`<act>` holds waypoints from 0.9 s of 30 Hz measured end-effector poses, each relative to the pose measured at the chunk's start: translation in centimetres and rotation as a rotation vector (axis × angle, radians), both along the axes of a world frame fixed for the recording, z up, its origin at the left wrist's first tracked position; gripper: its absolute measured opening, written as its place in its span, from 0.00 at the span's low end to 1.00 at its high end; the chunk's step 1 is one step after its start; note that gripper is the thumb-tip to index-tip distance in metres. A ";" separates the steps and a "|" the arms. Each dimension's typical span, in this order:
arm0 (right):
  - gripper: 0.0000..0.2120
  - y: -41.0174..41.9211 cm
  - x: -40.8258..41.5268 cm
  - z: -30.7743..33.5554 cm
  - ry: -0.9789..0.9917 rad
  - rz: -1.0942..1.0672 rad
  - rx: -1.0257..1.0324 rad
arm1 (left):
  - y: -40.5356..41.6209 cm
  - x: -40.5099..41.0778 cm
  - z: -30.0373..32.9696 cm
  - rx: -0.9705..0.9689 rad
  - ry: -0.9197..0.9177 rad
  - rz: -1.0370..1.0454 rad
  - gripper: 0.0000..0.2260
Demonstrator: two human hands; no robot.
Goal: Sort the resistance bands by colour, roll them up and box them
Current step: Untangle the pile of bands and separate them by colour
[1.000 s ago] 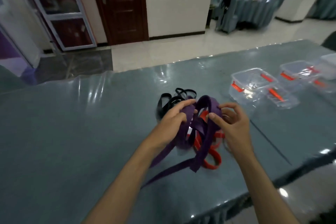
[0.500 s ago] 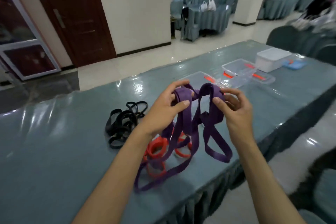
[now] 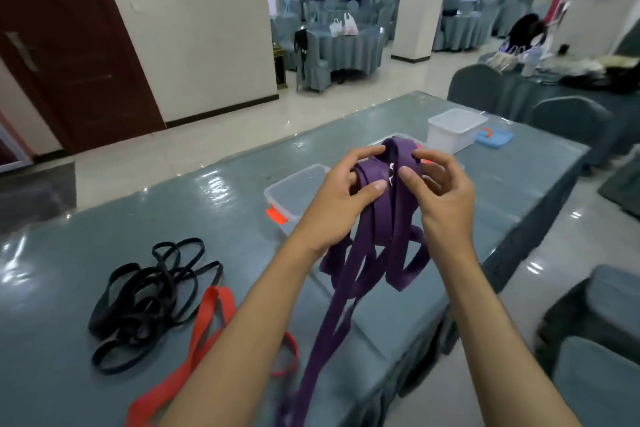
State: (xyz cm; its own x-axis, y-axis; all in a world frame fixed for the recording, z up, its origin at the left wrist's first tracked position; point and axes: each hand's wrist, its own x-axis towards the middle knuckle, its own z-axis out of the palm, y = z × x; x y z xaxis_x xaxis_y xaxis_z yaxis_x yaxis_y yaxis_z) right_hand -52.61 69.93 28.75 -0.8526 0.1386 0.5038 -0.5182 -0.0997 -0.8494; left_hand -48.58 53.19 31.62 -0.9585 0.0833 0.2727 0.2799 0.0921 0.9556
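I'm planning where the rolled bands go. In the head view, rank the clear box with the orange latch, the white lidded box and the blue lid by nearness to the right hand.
From the right hand:
1. Clear box with the orange latch, just beyond the hands, toward the left.
2. White lidded box, farther back on the table.
3. Blue lid, beside the white box, toward the table's far right corner.

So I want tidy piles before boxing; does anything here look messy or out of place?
The black bands lie in a tangled heap on the table, with red bands sprawled loose beside them. The purple bands, held by both hands, hang in uneven loops, not yet rolled.
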 end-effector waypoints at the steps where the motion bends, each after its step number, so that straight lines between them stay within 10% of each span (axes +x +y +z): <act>1: 0.12 0.4 -1.5 0.0 -0.009 -0.008 0.008 | 0.4 -1.5 0.0 0.004 -0.002 -0.002 0.20; 14: 0.12 3.7 -16.4 -2.7 -0.089 0.007 0.077 | 2.5 -16.9 -3.6 0.050 -0.085 0.025 0.19; 27: 0.13 3.9 -24.6 -14.0 -0.397 0.467 0.160 | 3.4 -20.0 -15.2 0.090 -0.314 0.379 0.22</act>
State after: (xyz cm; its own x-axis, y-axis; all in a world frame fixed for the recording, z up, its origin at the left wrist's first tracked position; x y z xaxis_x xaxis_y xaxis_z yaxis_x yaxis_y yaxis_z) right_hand -77.17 73.78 14.77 -0.9313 -0.3436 0.1205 -0.0931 -0.0952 -0.9911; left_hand -68.56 56.56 16.41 -0.9537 -0.2977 -0.0435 -0.0595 0.0449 0.9972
